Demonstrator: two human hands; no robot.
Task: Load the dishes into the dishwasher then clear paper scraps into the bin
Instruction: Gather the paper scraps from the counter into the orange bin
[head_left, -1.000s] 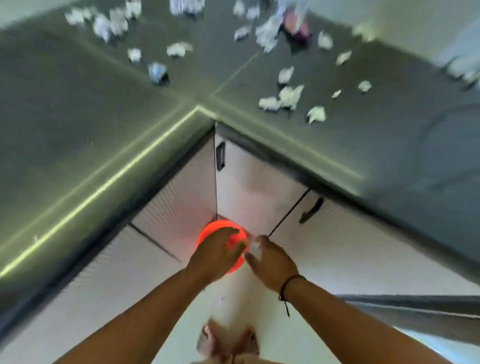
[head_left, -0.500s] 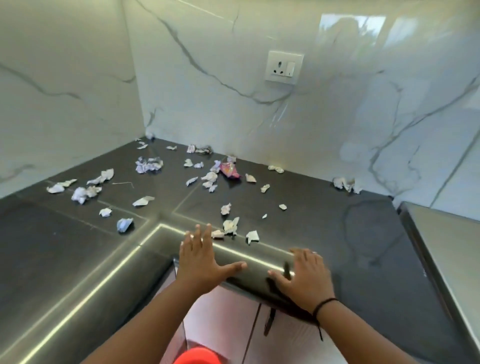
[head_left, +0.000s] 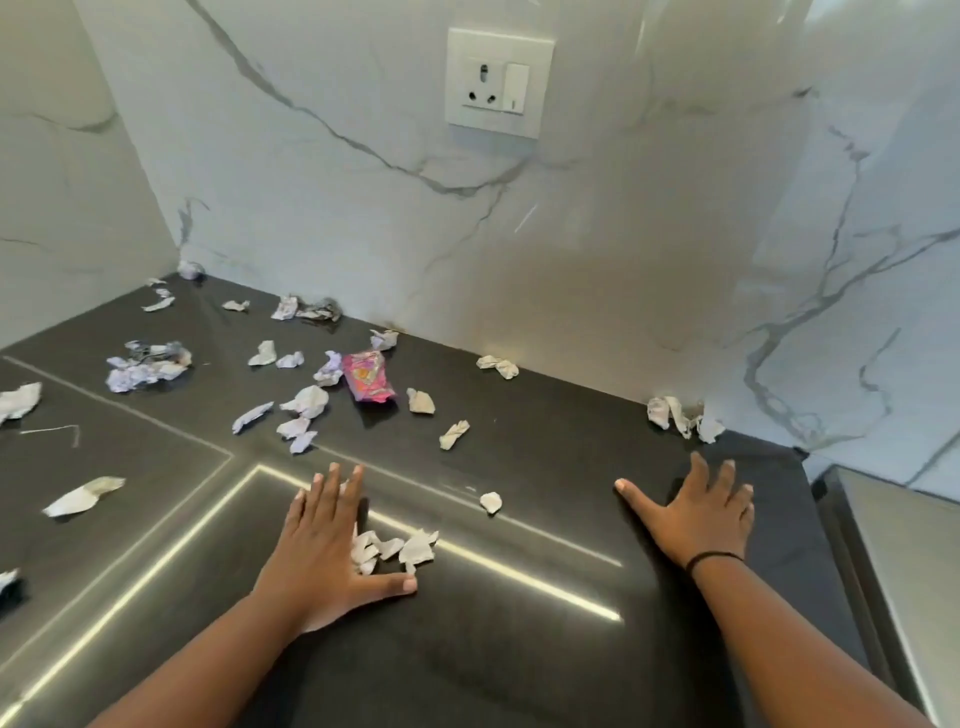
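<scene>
So the counter (head_left: 519, 649) has paper scraps (head_left: 306, 401) all over it, mostly left of and behind the left hand (head_left: 324, 558). A small bunch (head_left: 395, 550) sits right against that hand's right side. The snack wrapper (head_left: 366, 375) lies farther back, and the right hand (head_left: 696, 512) rests flat well off to the right.
</scene>
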